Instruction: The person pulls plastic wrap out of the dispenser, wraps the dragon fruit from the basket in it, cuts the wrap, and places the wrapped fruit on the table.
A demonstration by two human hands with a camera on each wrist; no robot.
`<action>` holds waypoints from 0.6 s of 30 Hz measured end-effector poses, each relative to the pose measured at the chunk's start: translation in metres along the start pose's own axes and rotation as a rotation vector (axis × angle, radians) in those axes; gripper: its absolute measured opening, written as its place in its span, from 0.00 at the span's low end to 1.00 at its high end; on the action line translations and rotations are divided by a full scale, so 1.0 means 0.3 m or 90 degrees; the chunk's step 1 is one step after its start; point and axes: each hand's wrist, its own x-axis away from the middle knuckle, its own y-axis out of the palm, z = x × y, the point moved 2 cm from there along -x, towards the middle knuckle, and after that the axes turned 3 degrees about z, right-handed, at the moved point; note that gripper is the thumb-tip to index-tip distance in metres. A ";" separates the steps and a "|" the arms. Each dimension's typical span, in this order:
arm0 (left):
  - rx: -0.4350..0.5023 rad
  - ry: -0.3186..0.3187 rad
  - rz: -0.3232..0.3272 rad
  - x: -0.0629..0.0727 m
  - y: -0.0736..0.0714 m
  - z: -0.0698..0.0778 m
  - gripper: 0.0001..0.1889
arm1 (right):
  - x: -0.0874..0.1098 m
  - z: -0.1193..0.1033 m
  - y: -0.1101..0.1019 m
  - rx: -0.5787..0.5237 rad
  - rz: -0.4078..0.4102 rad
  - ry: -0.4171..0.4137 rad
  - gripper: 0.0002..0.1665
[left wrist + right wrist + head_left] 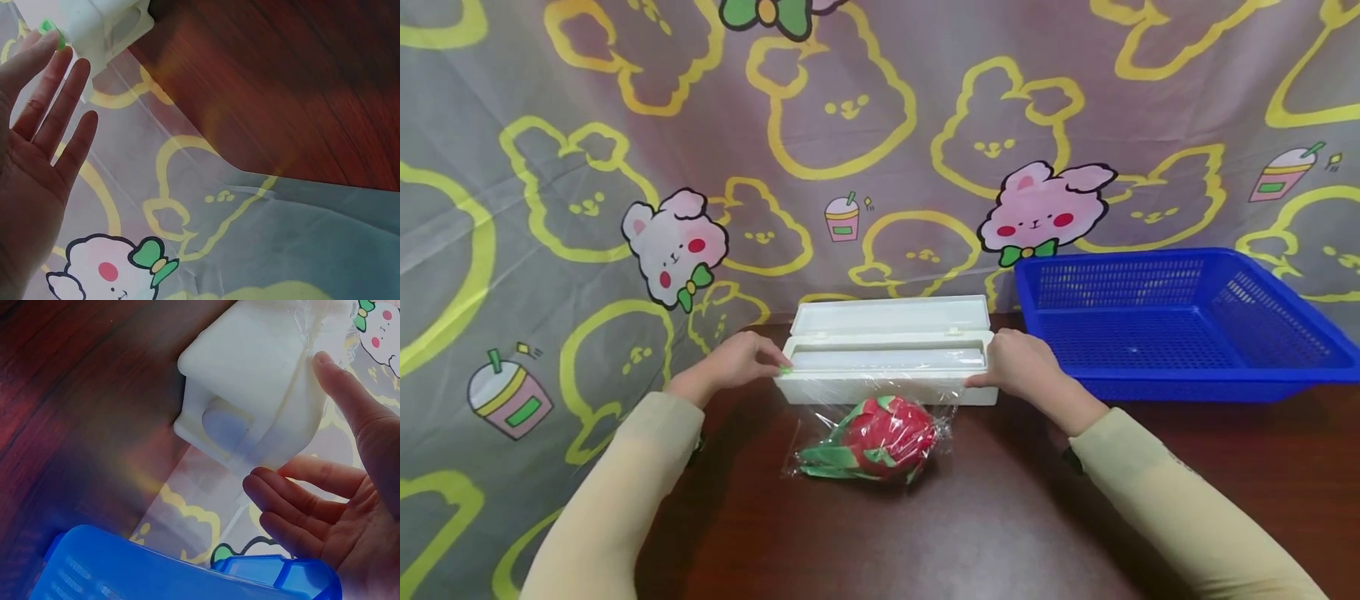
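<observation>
A white cling film dispenser (887, 392) stands on the table with its lid (891, 315) raised and a white roll (887, 360) inside. Clear cling film (951, 423) runs from its front edge over a red and green dragon fruit (891, 437) lying in front. At the left end, my left hand (741, 360) pinches a small green slide cutter (52, 34) between thumb and forefinger. My right hand (1026, 367) holds the dispenser's right end, the thumb (331, 375) on the front and the other fingers around the end and back.
To the right of the dispenser sits a blue plastic basket (1150, 377) with perforated walls. A patterned curtain (917, 208) hangs right behind the dark wooden table (1000, 517).
</observation>
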 end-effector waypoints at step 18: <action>0.046 -0.058 0.005 0.017 0.003 -0.013 0.07 | 0.009 -0.009 0.005 0.031 0.018 -0.020 0.35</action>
